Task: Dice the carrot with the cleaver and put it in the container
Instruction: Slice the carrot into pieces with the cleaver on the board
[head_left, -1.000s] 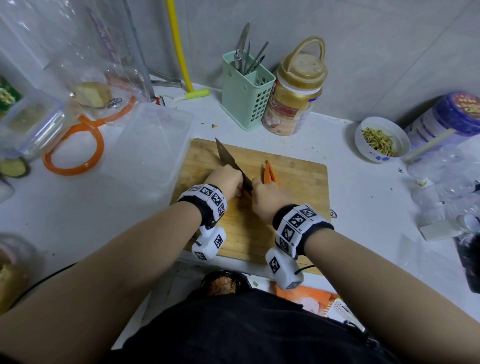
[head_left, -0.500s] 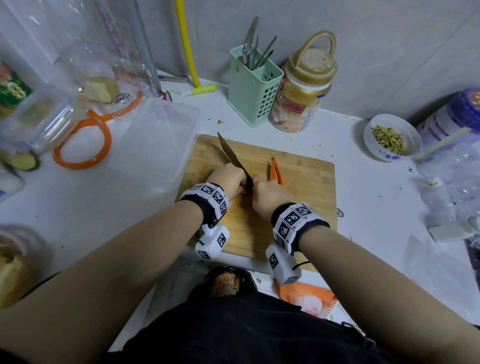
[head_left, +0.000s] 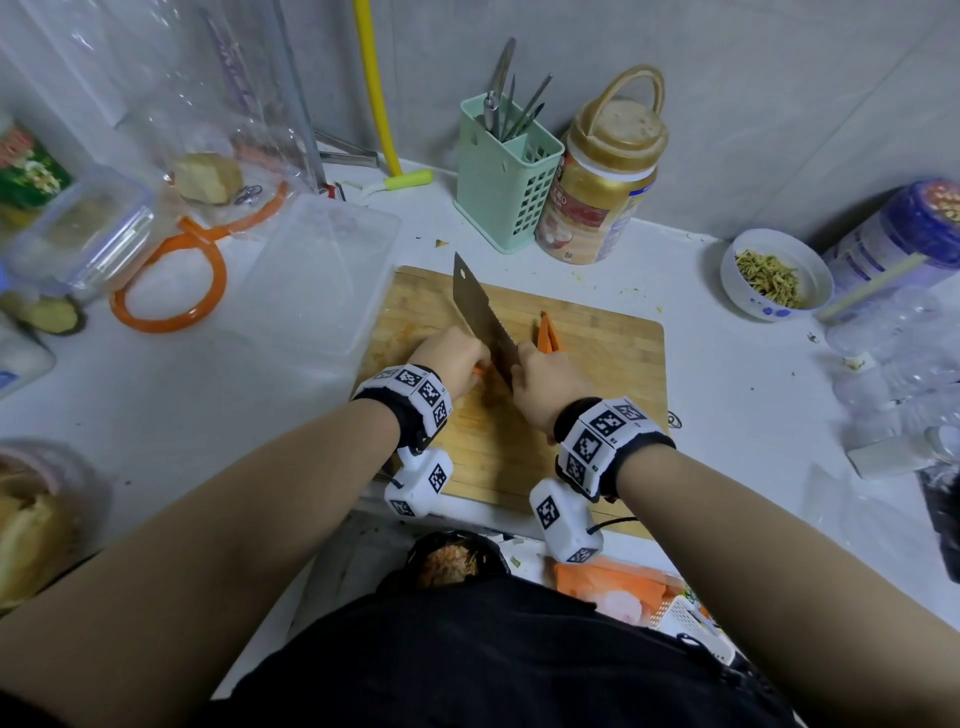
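carrot (head_left: 548, 335) lies on the wooden cutting board (head_left: 613, 358), split into long orange strips that poke out beyond my right hand (head_left: 545, 384). that hand is curled round the handle of the cleaver (head_left: 480, 317), whose blade runs up and to the left between my two hands. my left hand (head_left: 452, 358) is curled over another bit of carrot, a sliver of orange showing at its edge; how the fingers sit on it i cannot tell. as i judge it, the job is in its early part: lengthwise cuts made, no dice visible on the board. the clear plastic container (head_left: 322, 270) stands just beside the board's left edge with nothing orange in it, so cross-cutting and loading remain.
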